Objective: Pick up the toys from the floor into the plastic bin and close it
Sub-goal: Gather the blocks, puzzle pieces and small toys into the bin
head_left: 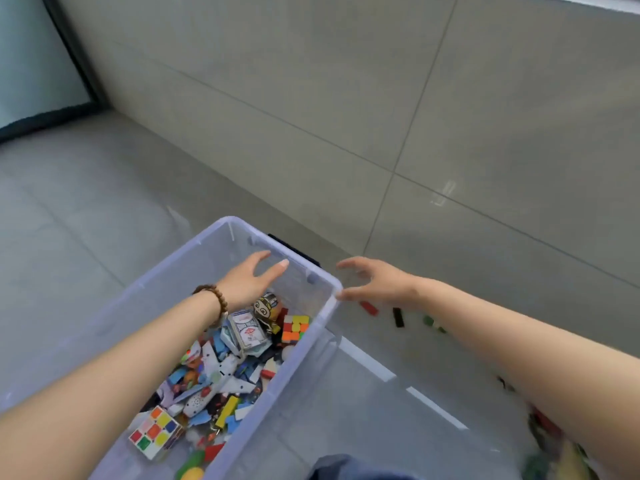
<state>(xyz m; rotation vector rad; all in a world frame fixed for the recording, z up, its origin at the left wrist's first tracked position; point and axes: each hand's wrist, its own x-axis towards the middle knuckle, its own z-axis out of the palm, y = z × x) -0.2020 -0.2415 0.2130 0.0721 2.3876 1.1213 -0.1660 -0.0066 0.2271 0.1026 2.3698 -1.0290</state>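
One clear plastic bin (173,282), uncovered, at 7 o'clock, holding toys including two puzzle cubes (156,431). Two hands, both spread, empty: left hand (251,280) over the bin, right hand (375,282) off its 3 o'clock corner. On the floor beneath: one red brick (369,308), one black brick (398,317), one green brick (428,320)

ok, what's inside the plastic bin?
The plastic bin holds a jumbled pile: a colour cube near, another by the right wall, a card pack, loose blocks. Left forearm covers part of the pile; lower layers are hidden.

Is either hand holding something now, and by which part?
Nothing is held: left hand open over the plastic bin, right hand open beside it.
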